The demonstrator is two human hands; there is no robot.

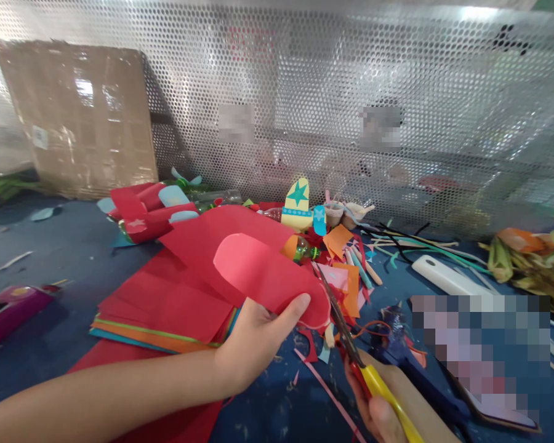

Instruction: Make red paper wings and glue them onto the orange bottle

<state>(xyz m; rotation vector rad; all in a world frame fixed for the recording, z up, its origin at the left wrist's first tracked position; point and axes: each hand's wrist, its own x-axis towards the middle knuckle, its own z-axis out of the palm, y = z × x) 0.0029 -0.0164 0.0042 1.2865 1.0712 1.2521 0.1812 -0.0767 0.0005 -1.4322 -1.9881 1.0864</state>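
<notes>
My left hand (263, 338) pinches a red paper cutout (268, 277) with rounded ends, thumb on top and fingers hidden beneath. My right hand (383, 394) grips a pair of scissors (346, 332) by its yellow and red handles. The dark blades lie beside the cutout's rounded right end, along its edge; whether they touch the paper is unclear. Below and behind the cutout is a stack of coloured paper (166, 301), mostly red, with green, orange and blue edges. Small paper scraps (308, 344) lie near the blades.
A blue glue gun (406, 351) and a phone-like flat object (484, 363), blurred out, lie at right. Behind stand a decorated yellow paper piece (298, 206) and a red paper-wrapped bottle craft (148, 209). A cardboard sheet (83, 117) leans on the perforated metal screen (314, 80). A purple tool (18, 311) lies left.
</notes>
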